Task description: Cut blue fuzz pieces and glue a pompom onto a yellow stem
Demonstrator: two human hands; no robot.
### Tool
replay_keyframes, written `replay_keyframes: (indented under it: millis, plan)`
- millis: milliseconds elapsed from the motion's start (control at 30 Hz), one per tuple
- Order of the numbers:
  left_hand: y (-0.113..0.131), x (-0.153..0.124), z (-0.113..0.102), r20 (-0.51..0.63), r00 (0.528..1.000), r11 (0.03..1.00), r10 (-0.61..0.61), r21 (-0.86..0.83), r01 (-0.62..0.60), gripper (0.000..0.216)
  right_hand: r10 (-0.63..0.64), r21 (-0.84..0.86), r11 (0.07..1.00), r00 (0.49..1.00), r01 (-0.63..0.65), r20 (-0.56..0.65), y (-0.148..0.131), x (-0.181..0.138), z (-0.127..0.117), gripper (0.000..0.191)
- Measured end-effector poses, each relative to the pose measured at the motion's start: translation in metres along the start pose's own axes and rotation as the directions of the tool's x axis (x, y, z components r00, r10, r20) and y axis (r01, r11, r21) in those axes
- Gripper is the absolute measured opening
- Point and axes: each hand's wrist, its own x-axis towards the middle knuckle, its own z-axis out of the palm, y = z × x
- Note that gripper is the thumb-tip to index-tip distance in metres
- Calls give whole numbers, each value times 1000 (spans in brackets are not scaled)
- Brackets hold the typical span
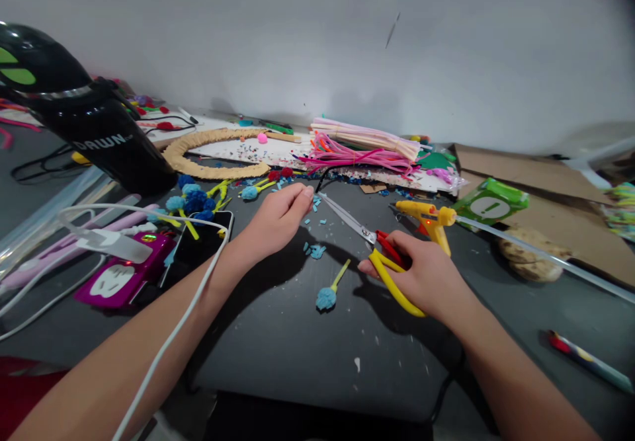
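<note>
My right hand (pixel 426 276) grips the yellow-and-red handles of a pair of scissors (pixel 364 236), whose blades point up and left toward my left hand. My left hand (pixel 278 219) is closed in a pinch right at the blade tips, holding something small I cannot make out. Blue foam scraps (pixel 315 250) lie on the dark table (pixel 307 355) between my hands. A blue pom-pom on a yellow stem (pixel 328 293) lies just below the scissors.
A yellow glue gun (pixel 429 219) stands right of the scissors. Pink pipe cleaners (pixel 357 157), a cardboard ring (pixel 208 153), more pom-pom stems (pixel 198 200), a phone (pixel 203 246), a black bottle (pixel 94 130), a white cable (pixel 169 342) and cardboard (pixel 536 176) surround the hands.
</note>
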Motion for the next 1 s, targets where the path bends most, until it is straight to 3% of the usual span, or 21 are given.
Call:
replay_keyframes:
  millis: [700,1000]
  plan:
    - [-2,0,1,12,1000,1000,-5,5,5,39,-76,18,997,997,76,-20,-2,0,-4,49]
    - [-2,0,0,-3,1000,1000,-14,11,14,40,5,-21,1000,1000,-6,-16,-1,0,-1,47]
